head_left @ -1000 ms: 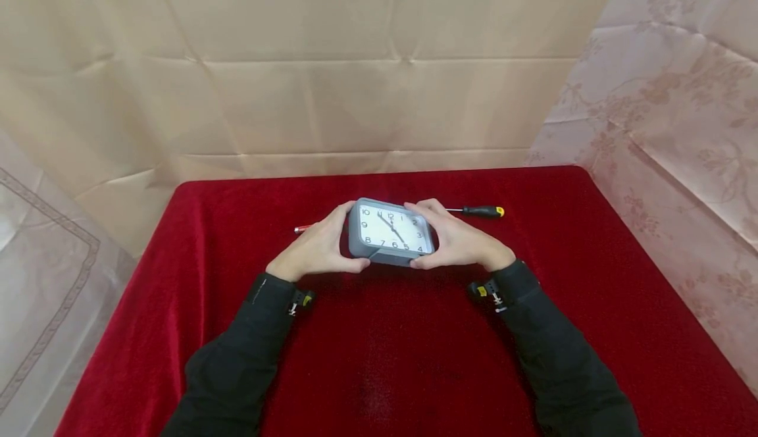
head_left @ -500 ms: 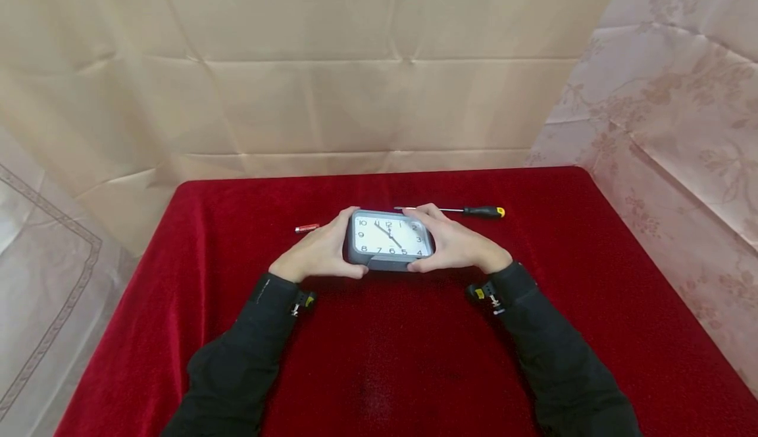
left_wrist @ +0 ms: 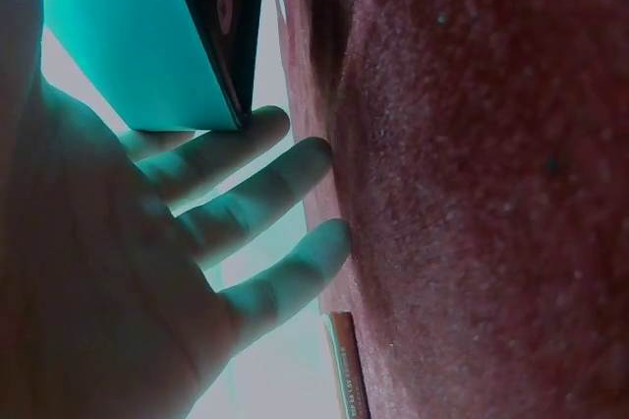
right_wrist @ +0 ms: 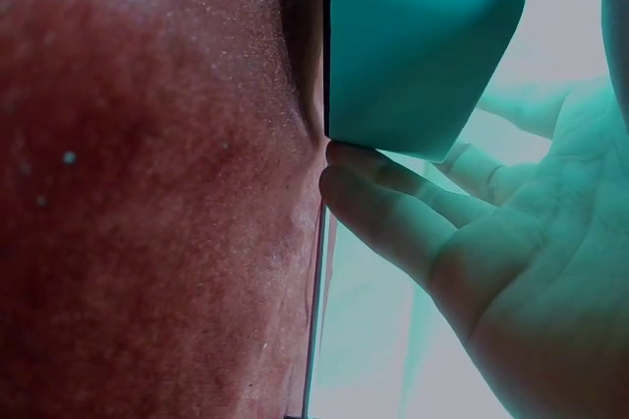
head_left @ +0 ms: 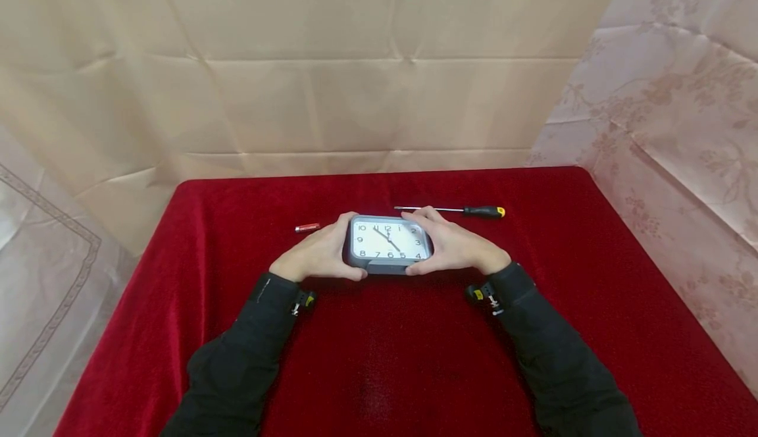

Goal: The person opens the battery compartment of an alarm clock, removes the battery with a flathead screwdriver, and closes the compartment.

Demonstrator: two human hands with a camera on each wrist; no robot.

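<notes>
- Left hand [head_left: 316, 253] and right hand [head_left: 453, 247] clasp the grey alarm clock [head_left: 387, 243] by its ends; two-sided hold keeps it steady, face up
- Clock sits between palms, low on the red tablecloth [head_left: 385, 358]
- Screwdriver [head_left: 468, 211] lies just beyond the right fingers; red battery [head_left: 307, 228] beyond the left

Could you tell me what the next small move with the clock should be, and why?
Probably let go and draw both hands back. The clock appears to lie face up on the red cloth, with the left hand and right hand gripping its ends; its lower edge seems to touch the cloth in the wrist views. The screwdriver and a small red cylinder lie just behind.
</notes>
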